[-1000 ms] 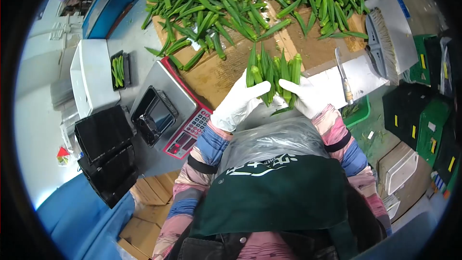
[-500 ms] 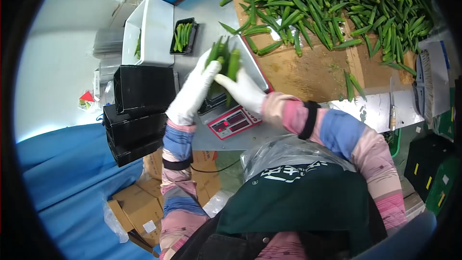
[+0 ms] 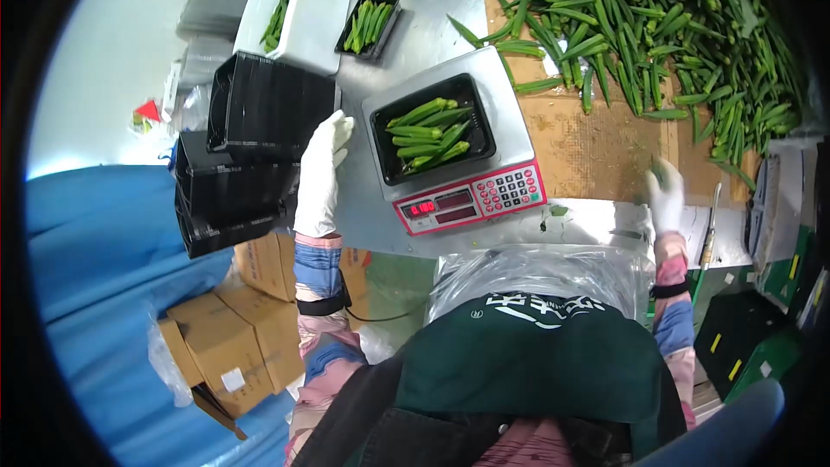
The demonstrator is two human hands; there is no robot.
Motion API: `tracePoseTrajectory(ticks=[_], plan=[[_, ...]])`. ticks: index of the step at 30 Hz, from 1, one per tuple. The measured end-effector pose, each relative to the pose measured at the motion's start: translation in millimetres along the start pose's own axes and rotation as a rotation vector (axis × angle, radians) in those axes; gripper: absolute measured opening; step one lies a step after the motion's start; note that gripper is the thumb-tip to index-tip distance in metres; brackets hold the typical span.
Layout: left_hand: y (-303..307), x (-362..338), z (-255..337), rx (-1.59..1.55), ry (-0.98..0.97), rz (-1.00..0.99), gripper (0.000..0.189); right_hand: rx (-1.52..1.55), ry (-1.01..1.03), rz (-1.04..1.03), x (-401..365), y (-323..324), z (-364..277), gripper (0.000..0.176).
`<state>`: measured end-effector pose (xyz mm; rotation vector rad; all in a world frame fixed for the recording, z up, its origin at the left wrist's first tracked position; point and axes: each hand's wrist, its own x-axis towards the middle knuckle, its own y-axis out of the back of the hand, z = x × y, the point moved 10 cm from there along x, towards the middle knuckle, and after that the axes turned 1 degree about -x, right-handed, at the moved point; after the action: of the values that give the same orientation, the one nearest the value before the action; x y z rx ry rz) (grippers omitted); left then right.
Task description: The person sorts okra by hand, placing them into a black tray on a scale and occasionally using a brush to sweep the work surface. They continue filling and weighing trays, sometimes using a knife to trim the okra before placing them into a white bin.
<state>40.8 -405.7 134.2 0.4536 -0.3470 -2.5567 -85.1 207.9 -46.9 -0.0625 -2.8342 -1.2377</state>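
Note:
My left hand (image 3: 322, 175), in a white glove, is held beside the stacked black trays, left of the scale. Its fingers are slightly apart with nothing in them. On the right, my gloved right hand (image 3: 666, 197) is closed at the front edge of the cardboard, with a bit of green okra (image 3: 660, 173) showing at its fingers. Between the hands stands a red and silver scale (image 3: 510, 188), its display lit in red. A black tray (image 3: 386, 153) rests on its plate, holding several okra pods (image 3: 430, 133) side by side.
A large okra pile (image 3: 640, 35) covers the far part of the cardboard (image 3: 571, 147). A knife (image 3: 711, 225) lies right of my right hand. At the left are stacked black trays (image 3: 268, 108), a white bin (image 3: 316, 13) and another filled tray (image 3: 369, 26).
My hands have parted from above the scale, where they held okra. The okra now lies in the tray. My left hand moved toward the black trays, my right to the loose pods.

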Motion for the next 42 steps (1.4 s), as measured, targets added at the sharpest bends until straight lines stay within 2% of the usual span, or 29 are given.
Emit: tracePoseTrajectory(ticks=[1,2,3,6,7,9,11,12,13,14,16,18,20,22,24,25,28,30,33,35,36,38,42], plan=[[15.2,-1.8,-12.7,-0.007,0.006,0.058,0.054,-0.215,0.113,0.116,-14.9,22.4,17.2,0.046],[22.6,-4.8,-27.1,-0.058,0.03,0.096,0.054,-0.267,-0.001,0.071,-29.9,28.7,47.2,0.047],[29.8,-7.5,-40.4,-0.106,0.054,0.131,0.055,-0.388,0.018,0.118,-47.7,32.5,64.3,0.042],[34.7,-18.4,-64.3,-0.199,0.1,0.187,0.057,-0.031,-0.41,0.049,-77.4,24.1,115.2,0.034],[34.0,-19.4,-72.9,-0.208,0.104,0.186,0.056,-0.024,-0.245,0.163,-76.5,22.6,134.9,0.025],[29.8,-21.7,-81.6,-0.182,0.117,0.191,0.057,-0.087,-0.245,0.176,-69.4,18.2,136.6,0.024],[16.0,-22.8,-89.7,-0.098,0.106,0.133,0.047,-0.082,-0.317,0.19,-62.3,18.1,122.0,0.024],[0.5,-27.5,-86.5,-0.009,0.096,0.085,0.045,0.029,-0.328,0.165,-55.3,16.0,94.5,0.024],[-12.6,-25.5,-93.3,0.043,0.007,0.045,0.041,0.139,-0.342,0.137,-49.3,13.3,61.8,0.025],[-31.5,-33.6,-82.0,-0.046,0.004,0.03,0.038,0.249,-0.356,0.111,-43.6,8.4,28.4,0.026],[-48.0,-33.5,-93.2,-0.011,0.041,0.037,0.036,0.266,-0.067,0.082,-26.2,0.4,-66.1,0.024],[-63.6,-35.7,-88.3,-0.045,0.044,-0.016,0.034,0.356,0.152,-0.033,-17.8,-13.0,-165.8,0.023],[-76.0,-36.8,-87.1,-0.064,0.06,-0.073,0.034,0.458,0.276,-0.081,-16.9,-31.5,-244.1,0.022],[-82.4,-40.9,-78.6,-0.088,0.059,-0.078,0.034,0.408,0.382,-0.217,-17.5,-59.8,-293.7,0.025],[-82.3,-43.0,-75.3,-0.089,0.046,-0.071,0.035,0.202,0.684,-0.191,-24.0,-87.5,-327.1,0.033],[-80.3,-44.4,-75.9,-0.064,0.045,-0.068,0.035,0.176,0.69,-0.183,-24.7,-91.2,-332.6,0.038],[-68.0,-44.9,-74.6,-0.007,0.011,-0.04,0.035,0.175,0.631,-0.104,-22.7,-77.4,-319.6,0.039],[-46.3,-47.3,-69.9,0.013,-0.048,-0.01,0.035,0.143,0.547,-0.134,-22.2,-69.4,-284.5,0.036],[3.8,-41.5,-76.1,-0.016,-0.057,0.143,0.034,0.115,0.392,-0.153,-29.3,-51.7,-207.5,0.028],[28.5,-38.0,-80.1,-0.052,-0.031,0.22,0.034,0.141,0.245,-0.17,-41.8,-40.5,-149.7,0.023],[36.2,-36.7,-79.2,-0.067,-0.011,0.247,0.034,0.206,0.037,-0.225,-51.1,-33.0,-131.6,0.02],[37.2,-33.0,-75.9,-0.044,-0.005,0.238,0.036,0.234,-0.112,-0.233,-68.2,-29.9,-81.0,0.019],[10.9,-21.4,-72.6,-0.029,0.036,0.149,0.039,0.083,-0.068,-0.193,-86.4,-27.7,-49.9,0.018]])
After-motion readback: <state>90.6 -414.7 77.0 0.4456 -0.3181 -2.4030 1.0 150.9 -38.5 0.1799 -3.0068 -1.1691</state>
